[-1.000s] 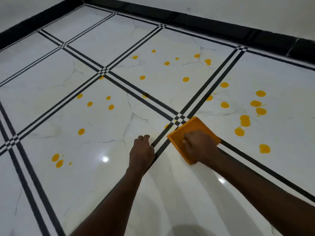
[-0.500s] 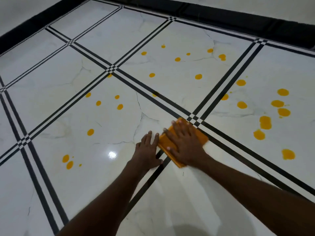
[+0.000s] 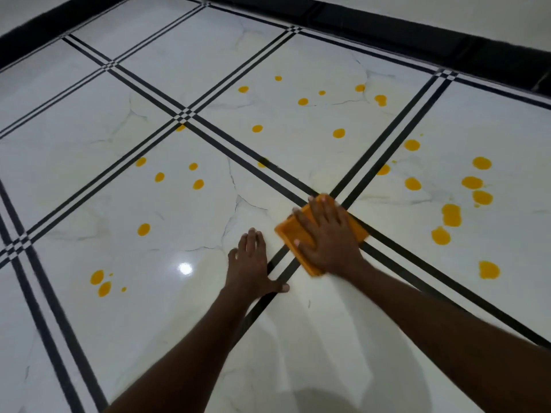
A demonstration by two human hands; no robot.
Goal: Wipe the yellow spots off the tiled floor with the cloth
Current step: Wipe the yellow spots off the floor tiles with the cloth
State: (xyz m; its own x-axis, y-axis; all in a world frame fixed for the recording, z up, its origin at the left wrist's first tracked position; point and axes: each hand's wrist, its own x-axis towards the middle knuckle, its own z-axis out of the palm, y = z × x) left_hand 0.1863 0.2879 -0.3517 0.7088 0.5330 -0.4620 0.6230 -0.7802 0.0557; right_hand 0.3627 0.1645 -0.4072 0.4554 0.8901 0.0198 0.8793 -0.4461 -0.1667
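An orange folded cloth (image 3: 290, 232) lies flat on the white marble tiled floor (image 3: 179, 308), over a crossing of black tile lines. My right hand (image 3: 328, 236) presses on top of it with fingers spread, covering most of it. My left hand (image 3: 252, 263) rests flat on the floor just left of the cloth, fingers apart, holding nothing. Several yellow spots dot the tiles: a cluster to the right (image 3: 451, 214), a group at the back (image 3: 338, 133), some on the left tile (image 3: 143, 229) and a pair at the near left (image 3: 101, 283).
Black striped lines (image 3: 125, 166) divide the floor into large squares. A black skirting band (image 3: 447, 40) runs along the white wall at the back and right. A bright light reflection (image 3: 185, 268) shines on the tile left of my left hand.
My right hand went from bunched on the cloth to flat with fingers spread, and the cloth slid left and slightly forward. My left hand flattened on the floor. The view shifted.
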